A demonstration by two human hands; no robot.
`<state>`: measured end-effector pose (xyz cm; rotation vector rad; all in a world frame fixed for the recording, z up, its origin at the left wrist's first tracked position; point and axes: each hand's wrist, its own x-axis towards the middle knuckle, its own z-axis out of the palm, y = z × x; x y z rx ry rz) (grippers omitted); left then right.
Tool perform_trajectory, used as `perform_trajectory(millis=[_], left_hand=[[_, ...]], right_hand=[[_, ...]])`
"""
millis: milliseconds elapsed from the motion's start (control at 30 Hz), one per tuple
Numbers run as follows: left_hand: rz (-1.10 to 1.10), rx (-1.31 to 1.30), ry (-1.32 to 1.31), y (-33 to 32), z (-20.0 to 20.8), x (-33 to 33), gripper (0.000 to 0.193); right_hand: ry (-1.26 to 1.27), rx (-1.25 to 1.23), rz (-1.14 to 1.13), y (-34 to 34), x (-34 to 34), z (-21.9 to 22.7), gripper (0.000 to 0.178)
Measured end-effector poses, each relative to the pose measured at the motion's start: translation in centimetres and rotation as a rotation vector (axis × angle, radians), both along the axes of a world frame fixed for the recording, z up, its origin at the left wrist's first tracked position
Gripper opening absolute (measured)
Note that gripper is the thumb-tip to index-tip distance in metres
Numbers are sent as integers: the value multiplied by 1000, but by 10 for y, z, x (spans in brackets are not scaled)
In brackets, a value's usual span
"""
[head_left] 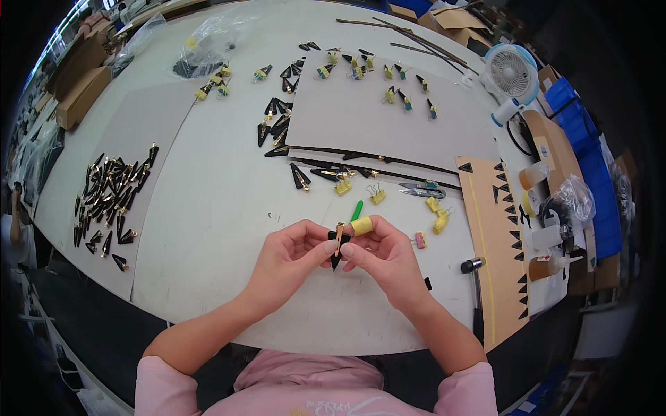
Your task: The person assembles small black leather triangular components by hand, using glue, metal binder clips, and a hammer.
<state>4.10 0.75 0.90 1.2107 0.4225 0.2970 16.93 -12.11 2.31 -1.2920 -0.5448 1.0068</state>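
Between my two hands, low over the near middle of the table, is a hair clip with a gold metal part and a pointed black body. My left hand pinches it from the left with thumb and fingers. From the other side my right hand grips it too, its thumb against the clip. Yellow tape wraps a finger of my right hand. Just beyond the fingers a green stick-like tool lies on the table. Yellow binder clips and a pink binder clip lie close by.
Many black-and-gold hair clips are heaped on a grey board at left. Binder clips grip black pieces on a grey board ahead. Right are thread snips, a cardboard strip with black triangles, a hammer, bottles and a fan.
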Motion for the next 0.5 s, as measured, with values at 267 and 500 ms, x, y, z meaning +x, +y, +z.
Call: perform_trajectory(millis=[267,500], left_hand=[[-68,-46,-2,10,0,7,14],[-39,-68,-11,7,-16,2,11]], right_hand=[[-78,-3,-21,0,3,-10,21],[-62,-1,-55,5,-1,-24,14]])
